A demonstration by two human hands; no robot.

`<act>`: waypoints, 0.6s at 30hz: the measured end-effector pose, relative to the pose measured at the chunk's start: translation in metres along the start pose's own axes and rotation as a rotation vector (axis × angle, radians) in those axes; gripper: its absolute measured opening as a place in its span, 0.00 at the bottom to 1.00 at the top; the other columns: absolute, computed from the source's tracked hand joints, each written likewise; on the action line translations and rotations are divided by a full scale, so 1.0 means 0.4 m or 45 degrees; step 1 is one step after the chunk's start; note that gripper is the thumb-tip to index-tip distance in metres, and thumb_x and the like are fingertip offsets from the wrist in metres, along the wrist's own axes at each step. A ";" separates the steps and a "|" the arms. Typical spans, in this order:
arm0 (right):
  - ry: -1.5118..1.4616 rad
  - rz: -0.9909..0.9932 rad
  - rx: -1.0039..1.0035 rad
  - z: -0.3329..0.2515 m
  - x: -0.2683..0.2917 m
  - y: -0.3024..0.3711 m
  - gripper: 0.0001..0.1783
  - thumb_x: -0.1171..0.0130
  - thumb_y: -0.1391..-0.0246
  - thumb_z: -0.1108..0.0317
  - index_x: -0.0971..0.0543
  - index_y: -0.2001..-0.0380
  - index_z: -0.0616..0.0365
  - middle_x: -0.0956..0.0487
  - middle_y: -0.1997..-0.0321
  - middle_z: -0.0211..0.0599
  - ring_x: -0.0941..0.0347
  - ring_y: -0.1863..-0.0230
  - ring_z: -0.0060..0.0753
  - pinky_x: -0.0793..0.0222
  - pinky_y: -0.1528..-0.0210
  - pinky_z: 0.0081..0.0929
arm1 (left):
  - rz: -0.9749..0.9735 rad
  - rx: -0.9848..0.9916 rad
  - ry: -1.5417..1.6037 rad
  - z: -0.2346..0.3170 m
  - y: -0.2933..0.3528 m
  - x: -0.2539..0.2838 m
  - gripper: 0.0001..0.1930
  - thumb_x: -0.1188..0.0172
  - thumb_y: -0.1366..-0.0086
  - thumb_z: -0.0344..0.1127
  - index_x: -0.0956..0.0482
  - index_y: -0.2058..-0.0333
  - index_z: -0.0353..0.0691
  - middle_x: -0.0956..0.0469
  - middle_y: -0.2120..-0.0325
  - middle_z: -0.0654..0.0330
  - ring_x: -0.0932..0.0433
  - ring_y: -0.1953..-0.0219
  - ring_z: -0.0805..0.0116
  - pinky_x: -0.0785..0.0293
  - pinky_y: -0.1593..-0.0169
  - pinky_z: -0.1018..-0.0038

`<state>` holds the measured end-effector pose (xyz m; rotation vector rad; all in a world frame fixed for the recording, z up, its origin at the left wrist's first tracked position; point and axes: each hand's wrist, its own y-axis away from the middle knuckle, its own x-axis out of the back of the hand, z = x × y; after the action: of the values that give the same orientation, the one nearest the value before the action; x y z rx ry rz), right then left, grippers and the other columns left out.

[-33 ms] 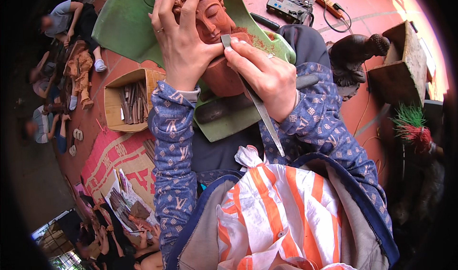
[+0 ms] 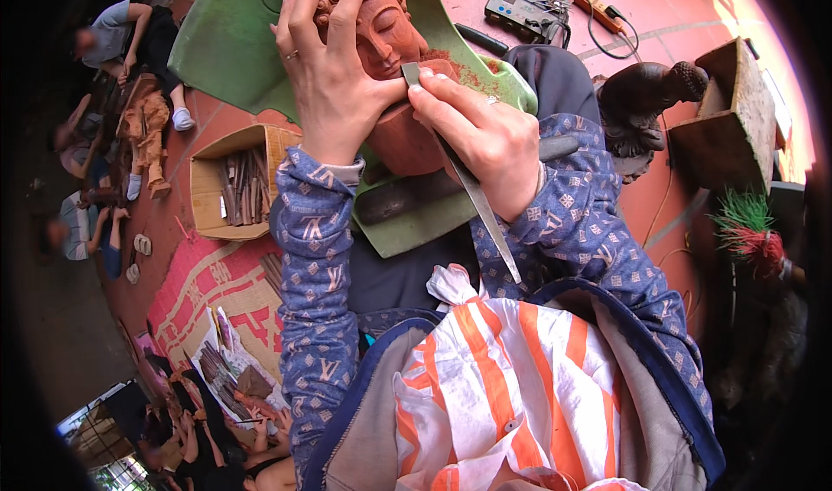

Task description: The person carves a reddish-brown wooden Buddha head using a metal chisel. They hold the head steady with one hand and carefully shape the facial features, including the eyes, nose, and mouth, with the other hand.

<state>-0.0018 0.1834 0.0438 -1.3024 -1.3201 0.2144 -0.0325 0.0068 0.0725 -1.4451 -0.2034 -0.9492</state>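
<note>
A reddish-brown carved Buddha head with curled hair lies tilted on a green plastic seat, beside reddish shavings. My left hand grips it, fingers spread over the hair and cheek, thumb reaching toward the chin. In my right hand is a bare metal carving chisel. Its flat broad end lies just below the chin near my left thumb, and its narrow end slants back toward my lap. Whether the edge touches the wood is hard to tell. A dark rod lies under the carving.
At left stands a cardboard box of carving tools; more tools lie on paper. To the right are a dark carved figure, a wooden box and a brush. A control box and power strip sit ahead. People sit at far left.
The chisel's narrow end has shifted very slightly to the right. Both hands and the carved head otherwise hold nearly the same positions.
</note>
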 end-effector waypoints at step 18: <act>-0.520 0.071 -0.233 0.012 0.005 -0.009 0.11 0.34 0.48 0.73 0.17 0.60 0.57 0.16 0.61 0.41 0.16 0.62 0.40 0.20 0.63 0.29 | -0.041 0.023 -0.006 0.008 0.000 0.011 0.53 0.21 0.64 0.42 0.36 0.35 0.52 0.46 0.34 0.54 0.48 0.32 0.42 0.46 0.31 0.51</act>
<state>-0.0068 0.1863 0.0463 -1.5033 -1.6787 0.4241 -0.0281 0.0078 0.0759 -1.4310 -0.2389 -0.9683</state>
